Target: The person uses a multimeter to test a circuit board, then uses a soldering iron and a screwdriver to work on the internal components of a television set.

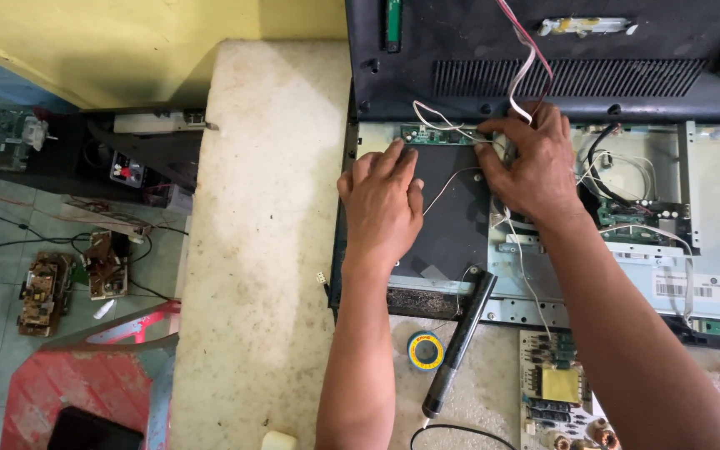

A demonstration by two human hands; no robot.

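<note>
2 hands point(382, 196) point(528, 162) pressing narrow green circuit strip point(439, 134), white wires point(527, 71)

A roll of tape point(425, 350) lies on the table point(260, 250) beside a black soldering iron point(460, 343). A loose circuit board point(562, 392) sits near the front edge. More boards point(45, 292) lie on the floor beside a red stool point(85, 383).

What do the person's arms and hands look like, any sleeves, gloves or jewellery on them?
Both forearms are bare to the frame's edge: no sleeves show. The left hand and right hand wear no gloves, and no rings, watch or bands are visible.
</note>
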